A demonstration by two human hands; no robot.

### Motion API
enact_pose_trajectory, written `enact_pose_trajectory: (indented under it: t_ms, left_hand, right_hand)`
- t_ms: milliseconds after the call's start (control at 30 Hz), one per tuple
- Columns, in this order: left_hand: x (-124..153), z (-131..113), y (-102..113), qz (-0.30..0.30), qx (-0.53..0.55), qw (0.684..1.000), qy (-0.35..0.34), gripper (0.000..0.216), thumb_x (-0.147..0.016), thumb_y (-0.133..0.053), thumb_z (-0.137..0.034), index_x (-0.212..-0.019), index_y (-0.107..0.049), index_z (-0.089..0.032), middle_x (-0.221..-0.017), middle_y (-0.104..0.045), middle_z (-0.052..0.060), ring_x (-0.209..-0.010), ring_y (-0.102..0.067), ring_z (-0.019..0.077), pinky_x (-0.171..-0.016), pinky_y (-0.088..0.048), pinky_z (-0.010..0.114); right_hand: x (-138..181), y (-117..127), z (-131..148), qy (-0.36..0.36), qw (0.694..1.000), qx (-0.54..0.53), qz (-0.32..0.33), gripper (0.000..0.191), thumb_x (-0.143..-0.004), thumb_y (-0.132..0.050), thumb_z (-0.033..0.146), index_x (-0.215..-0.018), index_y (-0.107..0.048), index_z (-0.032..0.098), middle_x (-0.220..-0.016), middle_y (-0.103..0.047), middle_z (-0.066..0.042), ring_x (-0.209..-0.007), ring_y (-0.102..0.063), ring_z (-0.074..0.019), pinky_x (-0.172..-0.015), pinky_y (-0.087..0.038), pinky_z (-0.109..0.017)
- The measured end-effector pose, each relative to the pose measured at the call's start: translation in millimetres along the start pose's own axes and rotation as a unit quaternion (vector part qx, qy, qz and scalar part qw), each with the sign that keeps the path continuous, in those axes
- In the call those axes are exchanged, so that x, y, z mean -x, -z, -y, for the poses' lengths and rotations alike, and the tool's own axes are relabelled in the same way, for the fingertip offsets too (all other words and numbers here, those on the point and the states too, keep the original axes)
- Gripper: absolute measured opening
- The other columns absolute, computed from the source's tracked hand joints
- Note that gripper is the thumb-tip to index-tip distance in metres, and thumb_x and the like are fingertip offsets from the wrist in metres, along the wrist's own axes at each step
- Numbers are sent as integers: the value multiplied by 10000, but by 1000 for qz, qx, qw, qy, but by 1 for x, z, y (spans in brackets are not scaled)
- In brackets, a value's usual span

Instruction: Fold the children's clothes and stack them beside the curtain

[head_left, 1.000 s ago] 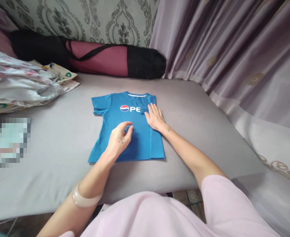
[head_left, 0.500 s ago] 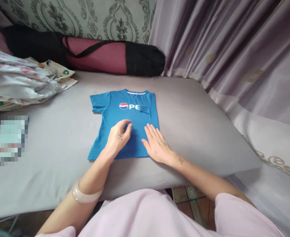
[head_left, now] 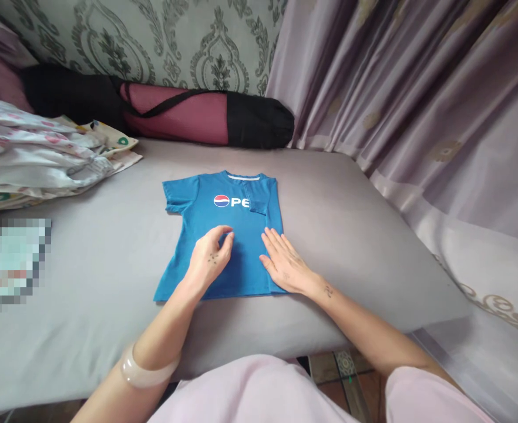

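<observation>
While the blue T-shirt (head_left: pixel 228 270) lies front up at the centre of the frame, its right-hand side turned inward and that sleeve covering part of the lettering, the right hand (head_left: pixel 288 264) rests open and flat on the folded edge near the hem. I'd judge the step in hand to be smoothing that fold; the next move seems to call for a light grip on the unfolded side at frame left. The left hand (head_left: pixel 212 252) is loosely curled over the shirt's front, nothing visible in it; whether it touches the cloth I can't tell. Across the upper left and centre of the frame, a long black-and-maroon bag (head_left: pixel 177 117) lies on the grey sheet (head_left: pixel 329 235), looking full, its contents hidden.
</observation>
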State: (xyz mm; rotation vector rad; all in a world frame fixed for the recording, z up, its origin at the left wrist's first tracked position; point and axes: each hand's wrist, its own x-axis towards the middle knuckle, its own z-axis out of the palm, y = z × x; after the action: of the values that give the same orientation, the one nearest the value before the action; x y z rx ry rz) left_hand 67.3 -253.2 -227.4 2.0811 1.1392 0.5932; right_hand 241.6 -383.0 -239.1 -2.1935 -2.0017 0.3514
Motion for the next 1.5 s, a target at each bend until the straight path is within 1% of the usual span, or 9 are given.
enact_pose_trajectory:
  t_ms: [133,267,433,633,800,1000,1300,1400,1500]
  left_hand:
    - [-2,1,3,-6,-3,1000,9,370,-897,-462,-419,-1060,-696,-183,-797,-726,32,-555,-568,138,-652,-484,268]
    - [-4,3,6,-7,-15,1000,24,374,-910,-458,-427,-1087,-686,-189,-792,-720,30,-595,-599,154,-658,-484,272]
    - [-9,19,15,-59,-74,995,16,331,-929,-455,-393,-1094,-662,-195,-1005,-733,77,-814,-661,203,-799,-500,315]
    - [-13,50,37,-114,-234,965,36,386,-941,-413,-394,-1162,-622,-158,-1032,-688,146,-957,-637,275,-899,-482,389]
    - [-13,59,50,-58,-278,952,116,415,-943,-405,-423,-1180,-596,-142,-1041,-688,161,-980,-655,294,-839,-499,373]
    - [-14,60,54,-4,-292,948,128,326,-941,-422,-439,-1012,-620,-189,-998,-711,126,-975,-665,288,-759,-493,344]
    - [-12,47,63,48,-257,951,165,264,-954,-464,-416,-978,-607,-195,-1005,-731,111,-930,-686,253,-706,-452,300]
    - [-12,39,65,70,-258,944,194,257,-953,-489,-404,-1040,-595,-187,-1067,-721,121,-972,-682,257,-714,-451,300]
    - [-13,36,67,84,-257,940,206,262,-951,-498,-399,-1060,-597,-182,-1112,-709,127,-1013,-674,264,-732,-459,308]
  right_hand:
    - [-14,8,0,-1,1000,27,10,633,-1023,-259,499,-1465,-463,95,-1569,-359,-148,-1475,-285,-272,-1230,-168,-448]
    - [-54,27,-6,-15,999,18,-34,553,-1044,-181,349,-1256,-665,186,-1326,-650,-89,-1293,-540,-213,-1201,-228,-390]
    - [-130,25,-32,-46,995,40,-76,551,-1006,-247,276,-1502,-391,83,-1600,-312,-115,-1488,-250,-210,-1226,-129,-381]
    - [-179,5,-43,-102,993,26,-53,670,-1022,-181,444,-1553,-238,39,-1642,-155,-131,-1520,-113,-246,-1225,-61,-440]
    - [-186,1,-48,-110,994,14,-16,689,-1018,-166,477,-1569,-192,65,-1650,-112,-111,-1525,-72,-249,-1220,-42,-462]
    - [-203,19,-60,-109,993,11,-40,675,-1024,-143,459,-1528,-300,38,-1617,-241,-164,-1505,-180,-249,-1216,-83,-438]
    - [-221,10,-81,-154,986,48,-30,698,-1025,-169,453,-1549,-202,-7,-1635,-176,-168,-1511,-144,-278,-1220,-98,-415]
    - [-226,19,-76,-173,983,61,-5,674,-1020,-240,425,-1533,-252,-13,-1621,-214,-194,-1499,-188,-299,-1206,-153,-439]
    - [-236,30,-51,-148,984,83,-55,551,-981,-369,279,-1475,-403,38,-1601,-281,-189,-1485,-233,-295,-1192,-190,-434]
